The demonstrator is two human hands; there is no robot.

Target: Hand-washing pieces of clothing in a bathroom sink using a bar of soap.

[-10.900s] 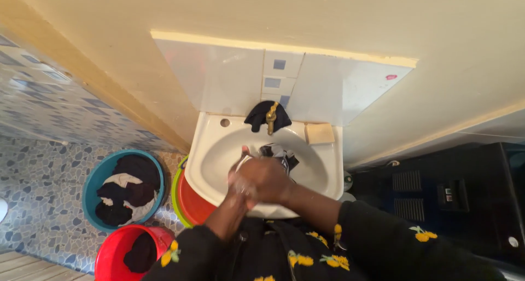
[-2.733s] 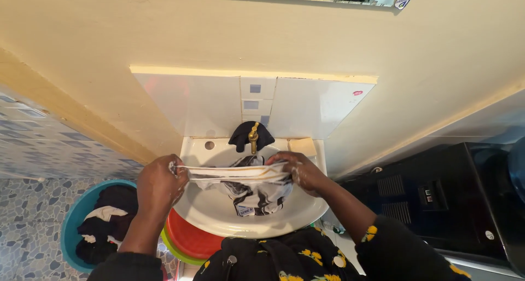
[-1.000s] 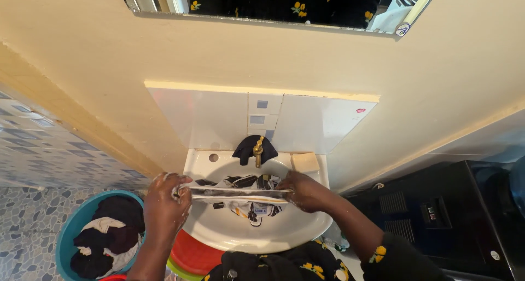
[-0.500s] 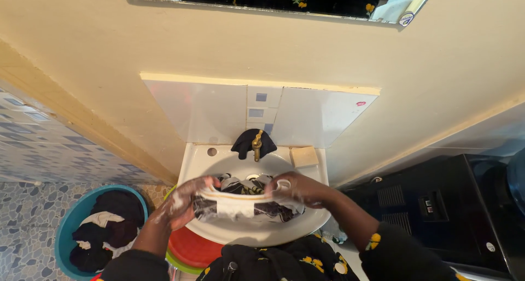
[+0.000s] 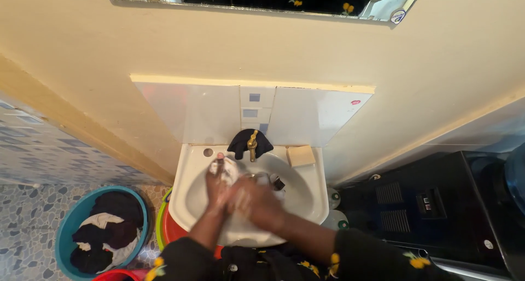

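We stand in a small washroom with cream walls, a white tiled splashback point(image 5: 208, 114) and a pebble-patterned floor point(image 5: 27, 237), looking down from the head camera, the only view, into a white basin point(image 5: 306, 190).

A moment ago we held the garment stretched wide between our two hands, left to right across the bowl. Now we have drawn our hands together and the black-and-white garment point(image 5: 229, 169) is bunched into a wad, so we judge the work has passed from spreading it out to rubbing it.

Our left hand point(image 5: 217, 183) and right hand point(image 5: 257, 200) overlap low in the bowl, below the brass tap point(image 5: 252, 144), fingers closed on the cloth. Bunched so, the garment has no clear long axis; its visible white end pokes out toward the back rim.

A dark cloth point(image 5: 240, 141) drapes behind the tap, a soap bar point(image 5: 301, 156) sits on the rim, and a teal tub point(image 5: 65, 226) of clothes stands on the floor.
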